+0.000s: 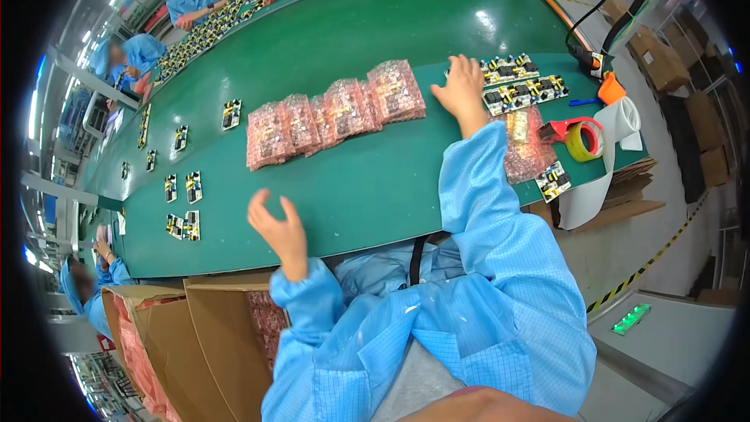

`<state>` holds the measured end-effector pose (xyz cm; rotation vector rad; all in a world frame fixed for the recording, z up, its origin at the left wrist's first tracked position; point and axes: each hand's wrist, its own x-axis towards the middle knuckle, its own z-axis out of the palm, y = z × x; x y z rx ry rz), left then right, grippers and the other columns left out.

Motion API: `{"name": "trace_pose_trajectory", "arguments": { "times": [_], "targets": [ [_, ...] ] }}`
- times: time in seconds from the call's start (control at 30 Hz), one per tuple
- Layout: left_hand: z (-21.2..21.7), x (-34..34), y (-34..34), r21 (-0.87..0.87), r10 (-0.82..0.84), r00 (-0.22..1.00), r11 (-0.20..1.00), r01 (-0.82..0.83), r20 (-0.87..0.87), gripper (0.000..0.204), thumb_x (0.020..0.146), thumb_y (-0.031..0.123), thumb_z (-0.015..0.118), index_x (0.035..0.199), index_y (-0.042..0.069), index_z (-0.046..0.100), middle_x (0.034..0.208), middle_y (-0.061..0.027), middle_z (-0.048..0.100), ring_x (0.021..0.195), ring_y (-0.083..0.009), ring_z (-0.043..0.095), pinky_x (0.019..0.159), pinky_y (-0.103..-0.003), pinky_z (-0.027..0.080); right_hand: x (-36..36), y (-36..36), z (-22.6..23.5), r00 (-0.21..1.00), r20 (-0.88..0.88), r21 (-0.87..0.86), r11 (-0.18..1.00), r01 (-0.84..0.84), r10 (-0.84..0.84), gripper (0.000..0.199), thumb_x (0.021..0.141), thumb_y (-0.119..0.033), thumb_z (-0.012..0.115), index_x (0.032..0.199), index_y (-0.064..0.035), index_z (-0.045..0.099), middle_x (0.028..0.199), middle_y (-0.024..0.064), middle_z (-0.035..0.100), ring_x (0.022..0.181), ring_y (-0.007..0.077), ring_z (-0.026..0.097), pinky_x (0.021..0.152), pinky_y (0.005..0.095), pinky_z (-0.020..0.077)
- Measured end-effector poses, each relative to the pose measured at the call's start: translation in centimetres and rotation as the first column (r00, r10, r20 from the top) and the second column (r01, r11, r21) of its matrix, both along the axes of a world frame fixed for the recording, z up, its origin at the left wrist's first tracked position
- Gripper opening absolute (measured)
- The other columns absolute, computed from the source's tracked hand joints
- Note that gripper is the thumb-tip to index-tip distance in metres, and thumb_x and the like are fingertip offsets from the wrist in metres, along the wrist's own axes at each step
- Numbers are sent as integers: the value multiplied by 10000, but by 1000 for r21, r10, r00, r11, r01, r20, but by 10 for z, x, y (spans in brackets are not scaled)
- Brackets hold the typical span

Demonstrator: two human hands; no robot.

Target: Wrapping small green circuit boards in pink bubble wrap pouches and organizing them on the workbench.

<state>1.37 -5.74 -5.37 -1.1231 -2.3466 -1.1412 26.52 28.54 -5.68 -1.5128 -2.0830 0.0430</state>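
Blue smock [500, 359] lies nearest. Left hand [281, 233], half-open, empty, is nearer than the pink packs [348, 110]; right of them, the right hand [462, 89] spreads at circuit boards [525, 95], grip unclear. Boards seem light, stiff, fragile: hold edges.

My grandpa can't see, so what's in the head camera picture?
A person's right hand is at rows of circuit boards on a green table; the left hand hovers open and empty. Pink bubble-wrapped packs lie mid-table.
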Motion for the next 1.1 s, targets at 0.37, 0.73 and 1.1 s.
{"name": "trace_pose_trajectory", "arguments": {
  "times": [0.37, 0.73, 1.1],
  "targets": [
    [-38, 50, -39, 11, -80, 950, 996, 88, -302, 264, 808, 170, 526, 1007, 30, 630, 1065, -126, 670, 1043, -333, 584, 938, -441, 414, -2, 24, -13, 974, -110, -81, 974, -209, 200, 407, 778, -33, 634, 1179, -91, 610, 1169, 117, 626, 1253, 340, 501, 1170, 563, 210],
    [-33, 58, -40, -81, -42, 983, 996, 28, -177, 288, 767, 162, 569, 1017, 26, 610, 1153, -148, 615, 1132, -351, 535, 976, -468, 385, -12, -16, -1, 999, -54, -168, 986, -11, 2, 844, 820, -511, 718, 1453, -45, 412, 1531, 235, 335, 1458, 445, 191, 1175, 634, 69],
    [-23, 56, -40, -96, -91, 985, 992, 77, -149, 319, 746, 123, 580, 1051, 32, 599, 1176, -153, 610, 1135, -355, 539, 988, -468, 380, -14, 3, -22, 962, -86, -66, 962, -264, 258, 490, 890, -479, 663, 1198, -97, 686, 1577, 230, 310, 1476, 493, 152, 1184, 623, 88]
  ]
}}
